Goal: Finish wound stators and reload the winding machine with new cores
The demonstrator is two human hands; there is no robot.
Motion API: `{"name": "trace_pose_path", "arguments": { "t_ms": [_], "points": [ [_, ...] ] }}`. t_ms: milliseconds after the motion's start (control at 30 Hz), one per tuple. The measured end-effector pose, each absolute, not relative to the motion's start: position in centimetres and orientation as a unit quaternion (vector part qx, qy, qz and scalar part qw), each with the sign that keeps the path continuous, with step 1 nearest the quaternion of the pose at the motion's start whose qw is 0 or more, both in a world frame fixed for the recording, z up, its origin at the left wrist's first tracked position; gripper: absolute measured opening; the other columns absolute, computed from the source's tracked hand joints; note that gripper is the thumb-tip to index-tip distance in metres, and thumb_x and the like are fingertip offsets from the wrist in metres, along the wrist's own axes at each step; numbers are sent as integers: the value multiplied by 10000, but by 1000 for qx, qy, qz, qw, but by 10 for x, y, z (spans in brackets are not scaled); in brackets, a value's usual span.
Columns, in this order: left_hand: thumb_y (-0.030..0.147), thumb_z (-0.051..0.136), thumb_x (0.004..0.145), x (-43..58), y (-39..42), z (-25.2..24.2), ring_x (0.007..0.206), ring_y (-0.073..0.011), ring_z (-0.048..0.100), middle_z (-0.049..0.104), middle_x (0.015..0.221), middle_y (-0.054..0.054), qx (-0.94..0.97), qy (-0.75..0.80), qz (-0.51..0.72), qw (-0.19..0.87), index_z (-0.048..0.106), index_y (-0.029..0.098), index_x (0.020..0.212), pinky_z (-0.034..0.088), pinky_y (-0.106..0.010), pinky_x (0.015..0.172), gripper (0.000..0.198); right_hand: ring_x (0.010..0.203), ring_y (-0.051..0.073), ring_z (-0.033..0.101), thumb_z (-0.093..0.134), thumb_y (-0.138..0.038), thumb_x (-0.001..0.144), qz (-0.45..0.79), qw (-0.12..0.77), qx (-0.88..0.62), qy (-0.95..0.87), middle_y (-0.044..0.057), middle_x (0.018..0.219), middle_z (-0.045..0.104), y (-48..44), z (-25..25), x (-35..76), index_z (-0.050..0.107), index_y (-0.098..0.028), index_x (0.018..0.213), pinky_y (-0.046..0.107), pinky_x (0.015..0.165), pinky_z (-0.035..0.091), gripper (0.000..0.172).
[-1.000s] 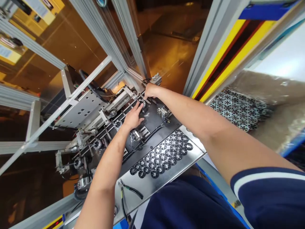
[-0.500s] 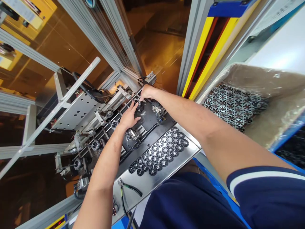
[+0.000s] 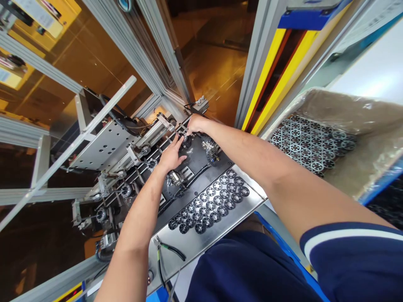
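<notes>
My left hand reaches over the machine bed with thumb and fingers spread. Its fingertips are at a dark round spoked part in the fixture. Just beyond, my right hand bends down at the far side of that same part. Its fingers look curled inward, mostly hidden, and what they grip cannot be made out. A metal clamp unit sits below my left hand, and another metal fixture stands below my right wrist. Similar round parts sit along the rail on the left.
Rows of round spoked parts lie on the steel ledge in front. Green-handled cutting pliers rest there too. A plastic-lined box with many stacked rings stands at right. A yellow light-curtain post and aluminium frame bars surround the bed.
Both hands stay at the same round part with almost the same pose. The whole view has shifted slightly, with the hands a touch lower in the picture.
</notes>
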State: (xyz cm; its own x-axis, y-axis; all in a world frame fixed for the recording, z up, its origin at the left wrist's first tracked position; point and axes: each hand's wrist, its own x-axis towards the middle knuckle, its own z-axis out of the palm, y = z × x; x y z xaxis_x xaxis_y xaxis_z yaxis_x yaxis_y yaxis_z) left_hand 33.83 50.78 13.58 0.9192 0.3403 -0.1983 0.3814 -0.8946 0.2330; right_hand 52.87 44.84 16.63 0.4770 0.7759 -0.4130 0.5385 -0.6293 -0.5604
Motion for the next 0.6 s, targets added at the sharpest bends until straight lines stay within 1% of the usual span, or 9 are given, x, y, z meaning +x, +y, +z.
{"name": "trace_pose_path", "arguments": {
  "t_ms": [67,100,200,267,367,433,467,533,600],
  "points": [
    [218,755,796,337,507,137,1518,-340,337,184,1691,-163,970,190,-82,130,274,208,1587,399,-446,1196,926,915,196,710,784,-427,844,313,184,-848,-386,101,1001,746,449,168,527,717,-84,1065,332,843,590,414],
    [209,756,792,336,507,138,1503,-346,365,175,1694,-158,969,192,-85,127,275,220,1587,412,-448,1185,930,937,201,712,765,-393,866,301,190,-852,-384,110,1035,741,448,171,527,710,-79,1075,350,868,586,382],
    [157,750,776,340,507,140,1433,-352,476,169,1697,-141,968,195,-94,123,289,272,1580,464,-456,1136,934,1059,246,694,772,-267,839,246,229,-859,-385,150,1143,724,437,188,524,698,-52,1129,332,949,551,369],
    [117,753,750,344,506,146,1392,-351,526,200,1688,-148,968,193,-95,130,327,269,1564,483,-450,1114,931,1135,231,667,720,-230,868,203,261,-854,-401,137,1226,702,415,201,517,666,-76,1213,288,987,522,381],
    [126,748,755,336,497,169,1432,-327,481,238,1677,-149,965,199,-67,156,360,241,1548,447,-427,1152,890,1094,174,681,577,-275,968,130,315,-829,-443,92,1204,712,349,204,489,624,-139,1263,263,976,524,328],
    [198,715,821,304,480,192,1488,-288,406,268,1670,-138,963,197,10,185,360,224,1547,391,-420,1203,808,965,200,717,554,-337,975,12,400,-802,-444,89,1048,747,287,185,465,680,-165,1115,317,920,562,254],
    [241,691,858,278,467,202,1496,-272,396,316,1653,-137,958,191,75,201,380,211,1536,371,-428,1220,746,942,224,725,548,-364,974,-48,403,-799,-443,93,1002,752,253,169,454,694,-183,1053,356,912,572,246],
    [317,646,912,212,432,216,1459,-244,459,493,1558,-103,931,190,220,219,476,235,1470,378,-449,1224,589,875,271,742,522,-377,973,-124,345,-807,-464,108,924,757,188,128,442,698,-202,1014,402,835,602,251],
    [323,644,919,139,387,212,1330,-227,596,658,1391,-76,877,284,325,211,584,268,1357,457,-434,1169,446,840,327,749,486,-357,979,-150,259,-817,-493,150,957,757,136,84,442,678,-189,1162,443,728,622,314]
  ]
}}
